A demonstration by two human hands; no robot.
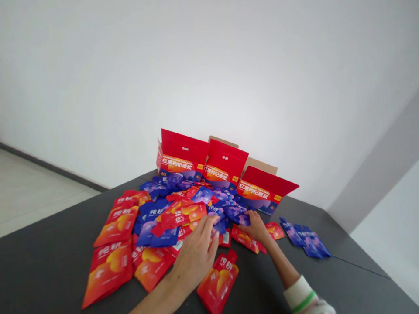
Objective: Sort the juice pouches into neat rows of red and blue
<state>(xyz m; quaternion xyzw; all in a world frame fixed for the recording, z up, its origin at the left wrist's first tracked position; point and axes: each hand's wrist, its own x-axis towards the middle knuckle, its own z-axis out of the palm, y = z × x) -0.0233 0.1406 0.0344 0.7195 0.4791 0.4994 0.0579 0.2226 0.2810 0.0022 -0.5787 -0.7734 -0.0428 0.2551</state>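
A blue packet (235, 213) lies right at the fingertips of the right hand (251, 224), just to that hand's left and on the near edge of the big mixed pile (185, 211). Its long side seems to run from side to side, but the fingers hide one end. The right hand is nearer to it than the left hand (203, 244). The right fingers are bent onto it, but I cannot tell if they pinch it. The left hand's thumb and fingers are apart, above the pile, and I see nothing in them. A red packet (218, 279) lies on the desk (59, 270) between the hands, closer to the body. More red packets (113, 261) lie left of the left hand, and a row of blue packets (306, 239) lies right of the right hand. Past both hands stand three red boxes (225, 159) with the big words 红黑枸杞原浆. The boxes and packets say 纯耕, and the left box shows "40". The smallest print is too tiny to read.
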